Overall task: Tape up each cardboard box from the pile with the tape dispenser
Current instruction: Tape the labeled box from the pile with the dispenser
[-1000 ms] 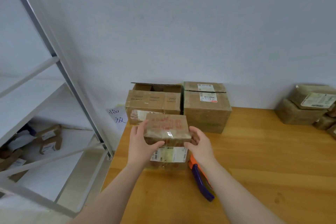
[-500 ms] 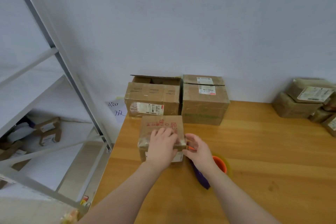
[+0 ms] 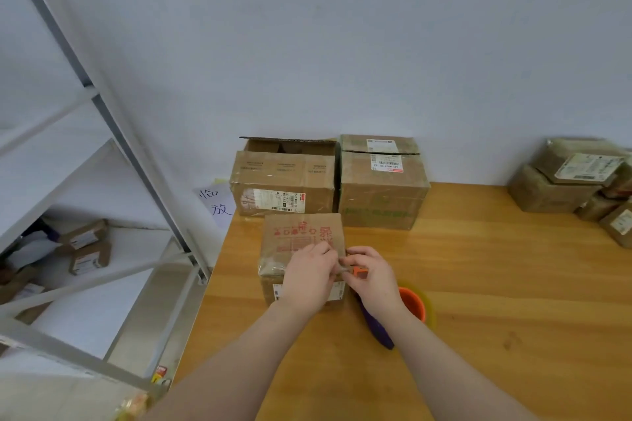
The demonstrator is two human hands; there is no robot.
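Note:
A small cardboard box (image 3: 301,232) with red print and shiny tape on top lies on the wooden table (image 3: 496,284), near its left edge. My left hand (image 3: 307,280) rests on the box's top near its right edge, and its fingertips pinch what looks like the tape end. My right hand (image 3: 372,280) meets it there and grips the tape dispenser (image 3: 412,306), which is orange with a purple handle showing below my wrist. The dispenser's head is against the box's right side, mostly hidden by my fingers.
Two larger boxes stand against the wall behind: an open-topped one (image 3: 284,181) and a closed one (image 3: 383,195). A pile of wrapped boxes (image 3: 561,181) sits at the far right. A metal shelf rack (image 3: 113,120) with small boxes stands left of the table.
The box went from held in both hands to lying on the table. My left hand moved onto its top, and my right hand took up the dispenser and brought it to the box's right edge.

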